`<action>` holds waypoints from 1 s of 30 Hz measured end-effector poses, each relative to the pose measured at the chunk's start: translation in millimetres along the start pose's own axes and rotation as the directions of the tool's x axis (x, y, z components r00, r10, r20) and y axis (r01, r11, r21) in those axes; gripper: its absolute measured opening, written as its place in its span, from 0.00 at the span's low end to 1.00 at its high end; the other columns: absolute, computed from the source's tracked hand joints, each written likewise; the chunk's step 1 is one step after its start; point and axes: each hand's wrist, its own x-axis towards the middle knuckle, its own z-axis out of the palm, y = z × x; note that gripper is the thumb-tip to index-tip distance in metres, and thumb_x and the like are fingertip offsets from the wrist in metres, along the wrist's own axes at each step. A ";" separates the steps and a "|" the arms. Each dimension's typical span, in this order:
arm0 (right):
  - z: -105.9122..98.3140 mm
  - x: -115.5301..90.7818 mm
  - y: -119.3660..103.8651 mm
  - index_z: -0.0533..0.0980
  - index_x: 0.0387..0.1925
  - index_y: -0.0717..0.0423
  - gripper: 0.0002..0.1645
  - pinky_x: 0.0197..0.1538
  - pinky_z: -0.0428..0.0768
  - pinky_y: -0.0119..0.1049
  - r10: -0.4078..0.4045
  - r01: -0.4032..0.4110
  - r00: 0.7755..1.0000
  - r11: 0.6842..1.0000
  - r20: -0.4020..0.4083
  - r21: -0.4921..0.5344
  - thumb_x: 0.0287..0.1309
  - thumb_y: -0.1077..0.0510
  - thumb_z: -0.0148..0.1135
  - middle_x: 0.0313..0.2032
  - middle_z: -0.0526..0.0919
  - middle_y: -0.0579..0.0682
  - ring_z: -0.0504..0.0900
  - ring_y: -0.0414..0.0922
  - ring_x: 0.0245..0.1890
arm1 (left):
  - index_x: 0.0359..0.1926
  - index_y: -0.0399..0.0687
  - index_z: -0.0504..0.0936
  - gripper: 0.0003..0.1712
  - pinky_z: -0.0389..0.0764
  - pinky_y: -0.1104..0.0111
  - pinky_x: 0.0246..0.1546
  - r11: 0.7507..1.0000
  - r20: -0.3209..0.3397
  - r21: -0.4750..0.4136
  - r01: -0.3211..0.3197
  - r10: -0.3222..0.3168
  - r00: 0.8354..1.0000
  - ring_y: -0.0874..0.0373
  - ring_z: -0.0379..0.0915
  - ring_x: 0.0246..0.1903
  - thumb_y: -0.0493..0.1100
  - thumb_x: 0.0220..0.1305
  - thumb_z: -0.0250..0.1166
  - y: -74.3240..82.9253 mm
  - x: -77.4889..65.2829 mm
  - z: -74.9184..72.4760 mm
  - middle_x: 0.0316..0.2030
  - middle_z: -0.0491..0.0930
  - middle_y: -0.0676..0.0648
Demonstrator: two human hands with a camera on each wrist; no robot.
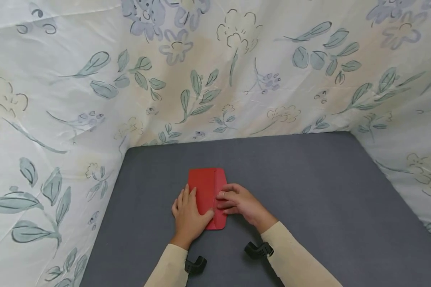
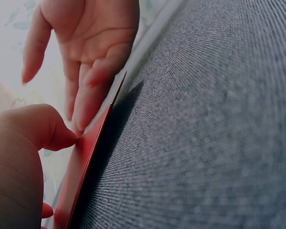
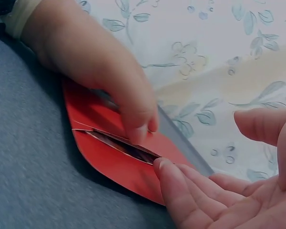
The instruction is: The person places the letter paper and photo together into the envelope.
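Note:
A red paper envelope (image 1: 202,179) lies on the grey surface, its flap (image 1: 220,179) unfolded to the right. My left hand (image 1: 188,217) rests over the envelope's left part with fingers extended, and its thumb presses near the mouth. In the right wrist view the mouth (image 3: 121,145) gapes slightly, with something darker showing inside. Fingertips of my right hand (image 1: 242,203) touch the flap by the mouth. The right thumb stands away from the paper, as the left wrist view shows, and that palm (image 2: 97,33) faces the left hand.
The grey cloth-covered table (image 1: 291,179) stretches around the envelope. Behind it and at both sides hangs a floral-patterned white fabric (image 1: 201,79). Black wrist bands with camera mounts (image 1: 258,250) sit at both cream sleeves (image 1: 294,255).

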 end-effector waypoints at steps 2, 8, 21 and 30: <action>-3.0 -2.2 -2.2 0.64 0.76 0.68 0.38 0.54 0.88 0.49 -0.007 0.007 1.000 1.000 -0.016 -0.004 0.77 0.51 0.65 0.61 0.84 0.66 0.89 0.61 0.53 | 0.79 0.37 0.69 0.53 0.48 0.30 0.72 1.000 0.010 0.011 0.001 -0.002 1.000 0.33 0.50 0.79 0.57 0.56 0.71 -1.1 -0.2 -0.1 0.83 0.55 0.33; -10.8 -8.7 -3.8 0.64 0.77 0.68 0.40 0.55 0.87 0.48 -0.007 0.005 0.998 1.000 -0.058 -0.027 0.77 0.50 0.66 0.62 0.83 0.67 0.88 0.61 0.55 | 0.79 0.49 0.73 0.49 0.47 0.30 0.72 0.998 0.047 0.056 -0.009 0.006 0.999 0.34 0.47 0.80 0.57 0.58 0.71 -6.0 -0.4 1.4 0.83 0.52 0.33; -25.4 -21.4 0.9 0.74 0.69 0.69 0.32 0.53 0.86 0.46 -0.053 0.031 0.987 0.990 -0.151 -0.139 0.77 0.50 0.66 0.57 0.86 0.62 0.88 0.56 0.52 | 0.80 0.59 0.74 0.43 0.54 0.29 0.70 0.979 0.097 0.191 -0.077 0.059 0.994 0.30 0.49 0.78 0.63 0.68 0.70 -12.9 -2.2 0.2 0.82 0.52 0.30; -40.1 -38.7 -7.9 0.76 0.71 0.63 0.33 0.58 0.83 0.55 -0.218 0.116 0.955 0.898 -0.199 -0.425 0.76 0.46 0.69 0.59 0.85 0.58 0.84 0.57 0.59 | 0.80 0.44 0.72 0.50 0.58 0.28 0.67 0.990 0.110 0.138 -0.009 -0.006 0.994 0.29 0.54 0.75 0.67 0.66 0.72 -10.2 1.8 -24.3 0.80 0.58 0.29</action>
